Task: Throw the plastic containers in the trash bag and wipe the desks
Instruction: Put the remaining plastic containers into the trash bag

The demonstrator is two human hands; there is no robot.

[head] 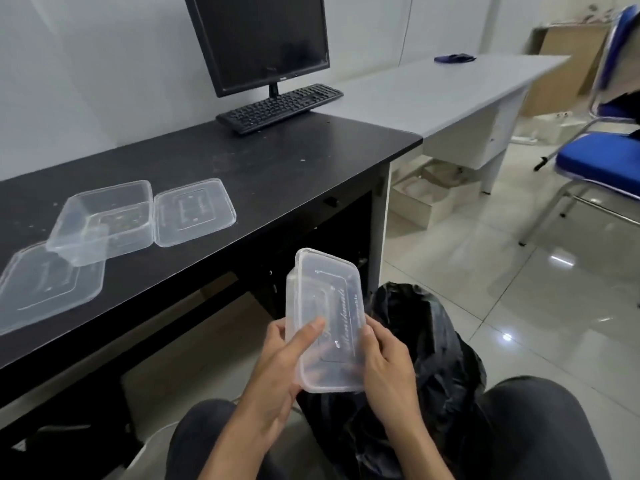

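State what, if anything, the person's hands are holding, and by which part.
One clear plastic container: the left hand grips its near left edge, the right hand its near right edge.

To our left runs the near desk point(277, 168), the monitor point(258, 39) at its back edge, the keyboard point(280, 107) just before it. Nearer us on that desk sits an open container point(104, 221), one lid point(195, 211) touching its right side, a second lid point(48, 289) at its front left (partly beneath it). Between our left hand point(277, 368) and right hand point(388, 362) is a lidded container point(327, 317), above the trash bag point(433, 341) between our knees. The second desk point(433, 88) adjoins on the right, a cloth point(454, 58) far back on it.
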